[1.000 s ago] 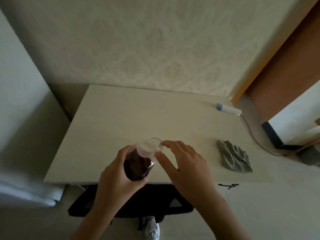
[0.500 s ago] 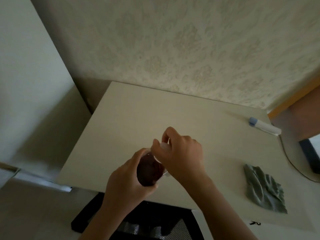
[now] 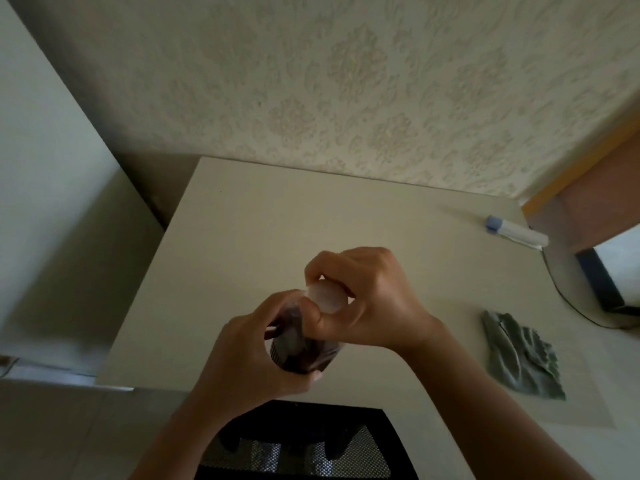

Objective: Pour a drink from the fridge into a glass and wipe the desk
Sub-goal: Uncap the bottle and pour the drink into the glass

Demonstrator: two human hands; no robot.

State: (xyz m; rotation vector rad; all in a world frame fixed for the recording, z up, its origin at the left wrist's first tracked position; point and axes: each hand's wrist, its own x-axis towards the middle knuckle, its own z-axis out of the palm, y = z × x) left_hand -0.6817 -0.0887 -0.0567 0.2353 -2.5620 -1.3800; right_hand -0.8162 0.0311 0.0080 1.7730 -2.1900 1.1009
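Observation:
I hold a bottle of dark drink (image 3: 300, 351) above the front edge of the pale desk (image 3: 263, 237). My left hand (image 3: 252, 355) wraps around its body from the left. My right hand (image 3: 367, 299) closes on the white cap (image 3: 327, 299) at the top, thumb and fingers pinching it. A crumpled grey cloth (image 3: 519, 355) lies on the desk to the right. The glass is hidden behind my hands or out of view.
A white and blue tube-like object (image 3: 516, 232) lies at the desk's back right corner, with a cable (image 3: 568, 299) curving past it. A black mesh chair (image 3: 294, 445) stands below my hands. A patterned wall rises behind the desk; a pale surface stands at left.
My right hand moved from beside the bottle top onto the cap and closed around it. The view shifted left and closer to the desk.

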